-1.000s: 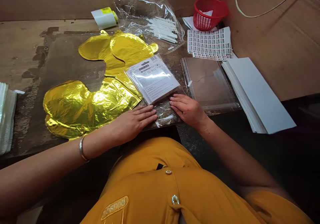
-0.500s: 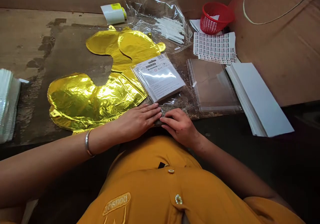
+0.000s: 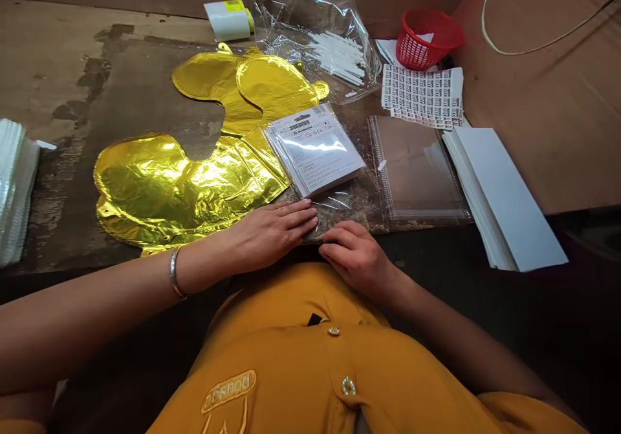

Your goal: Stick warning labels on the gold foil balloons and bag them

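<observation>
My left hand (image 3: 274, 232) lies flat at the table's front edge, fingers stretched out and pressing on clear plastic film (image 3: 339, 207). Beside it, my right hand (image 3: 356, 253) is closed, its fingers curled together at the edge of the table; whatever they pinch is too small to make out. Just beyond both hands rests a stack of printed cards in clear bags (image 3: 317, 152), text side up. Gold foil balloons (image 3: 194, 175) spread out to the left, partly under that stack and close to my left forearm.
To the right are clear plastic bags (image 3: 422, 169), white card strips (image 3: 507, 195), sticker sheets (image 3: 422, 94) and a red basket (image 3: 422, 43). A bag of white sticks (image 3: 337, 55) and a label roll (image 3: 228, 20) stand behind. Filled clear packets (image 3: 14, 188) are stacked at far left.
My right hand has shifted slightly right, away from my left fingertips. My left hand stays flat in place. The whole view has tilted a little.
</observation>
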`<state>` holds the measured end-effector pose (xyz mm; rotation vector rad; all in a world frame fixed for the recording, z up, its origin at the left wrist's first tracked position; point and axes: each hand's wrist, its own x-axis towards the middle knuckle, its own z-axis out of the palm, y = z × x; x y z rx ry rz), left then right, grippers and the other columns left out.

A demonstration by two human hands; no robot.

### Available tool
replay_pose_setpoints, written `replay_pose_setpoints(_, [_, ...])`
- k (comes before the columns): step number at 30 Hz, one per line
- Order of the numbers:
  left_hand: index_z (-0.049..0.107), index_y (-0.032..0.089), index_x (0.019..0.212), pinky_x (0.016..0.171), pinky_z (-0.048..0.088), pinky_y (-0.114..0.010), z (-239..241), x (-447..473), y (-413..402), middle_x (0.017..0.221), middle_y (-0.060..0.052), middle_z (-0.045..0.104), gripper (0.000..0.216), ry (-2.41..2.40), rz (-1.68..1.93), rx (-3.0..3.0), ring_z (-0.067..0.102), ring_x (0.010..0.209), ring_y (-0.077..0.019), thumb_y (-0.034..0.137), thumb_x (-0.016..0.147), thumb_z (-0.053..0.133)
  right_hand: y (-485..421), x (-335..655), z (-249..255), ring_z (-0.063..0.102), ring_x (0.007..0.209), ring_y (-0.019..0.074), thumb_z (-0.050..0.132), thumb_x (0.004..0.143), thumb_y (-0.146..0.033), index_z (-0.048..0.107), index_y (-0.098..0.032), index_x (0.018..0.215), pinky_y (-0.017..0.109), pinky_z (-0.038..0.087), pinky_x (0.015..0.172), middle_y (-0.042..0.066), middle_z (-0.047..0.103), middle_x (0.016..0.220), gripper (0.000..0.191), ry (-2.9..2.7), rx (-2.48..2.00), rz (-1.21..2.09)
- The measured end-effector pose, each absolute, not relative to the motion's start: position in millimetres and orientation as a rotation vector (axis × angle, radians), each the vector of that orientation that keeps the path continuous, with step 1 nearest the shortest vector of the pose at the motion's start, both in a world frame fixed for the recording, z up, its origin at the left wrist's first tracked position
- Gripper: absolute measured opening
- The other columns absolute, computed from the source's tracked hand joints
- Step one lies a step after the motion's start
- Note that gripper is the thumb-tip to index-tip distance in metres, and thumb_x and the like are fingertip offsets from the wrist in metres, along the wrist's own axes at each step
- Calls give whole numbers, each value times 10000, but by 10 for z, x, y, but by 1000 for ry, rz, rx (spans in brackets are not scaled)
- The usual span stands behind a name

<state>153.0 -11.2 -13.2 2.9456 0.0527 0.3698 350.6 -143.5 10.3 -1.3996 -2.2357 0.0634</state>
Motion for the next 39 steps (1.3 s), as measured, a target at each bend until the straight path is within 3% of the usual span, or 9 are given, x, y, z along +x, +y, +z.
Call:
replay_pose_setpoints(8, [555, 122, 1310, 1122, 384, -409, -106, 1543, -121, 1381, -121, 547, 389, 66, 382, 2988, 456, 1329, -265, 270, 959, 476, -1215, 3560, 232, 549, 895, 223, 566, 876, -172, 655, -159, 970, 369, 502, 830, 97, 659, 947, 131, -2344, -1432, 167])
replay_pose_setpoints(13, [538, 110, 1328, 1125, 375, -438, -107, 1544, -119, 1372, -137, 551, 410, 61, 424, 2964, 463, 1323, -273, 277, 959, 475, -1191, 3567, 138, 542, 856, 206, 550, 887, -168, 625, -173, 817, 348, 484, 805, 76, 640, 861, 102, -2271, -1413, 317])
replay_pose_setpoints(23, [587, 107, 1264, 1073, 439, -427, -80, 1550, -117, 1311, -122, 607, 371, 29, 487, 2998, 525, 1268, -276, 277, 947, 497, -1144, 3506, 198, 494, 834, 208, 473, 894, -162, 508, -196, 779, 359, 443, 785, 70, 565, 832, 125, -2180, -1448, 534])
replay_pose_setpoints(29, [642, 119, 1102, 951, 523, -373, -6, 1642, -151, 1122, -133, 707, 274, 184, 611, 2946, 669, 1058, -239, 269, 906, 521, -1776, 3803, 552, 517, 810, 178, 442, 934, -234, 465, -213, 845, 320, 459, 740, 46, 529, 856, 94, -1668, -1406, 1016])
replay_pose_setpoints(32, [640, 139, 1070, 909, 540, -368, 3, 1659, -166, 1072, -122, 721, 252, 241, 665, 2926, 693, 986, -230, 283, 890, 537, -2087, 4017, 532, 554, 803, 171, 434, 945, -217, 493, -223, 862, 305, 472, 726, 36, 563, 851, 102, -1448, -1619, 794])
replay_pose_setpoints(36, [634, 148, 1067, 939, 530, -362, -10, 1651, -169, 1052, -100, 736, 232, 217, 714, 2936, 685, 1030, -220, 261, 899, 522, -1942, 3928, 365, 583, 899, 192, 568, 883, -163, 604, -224, 939, 340, 473, 833, 50, 623, 930, 91, -1752, -1720, 231])
replay_pose_setpoints(39, [644, 141, 1058, 924, 540, -353, -6, 1655, -174, 1047, -110, 738, 233, 218, 709, 2943, 689, 1027, -222, 264, 906, 518, -1585, 3695, 321, 583, 918, 198, 535, 896, -153, 626, -183, 1014, 332, 495, 829, 83, 615, 973, 152, -2024, -1614, 225])
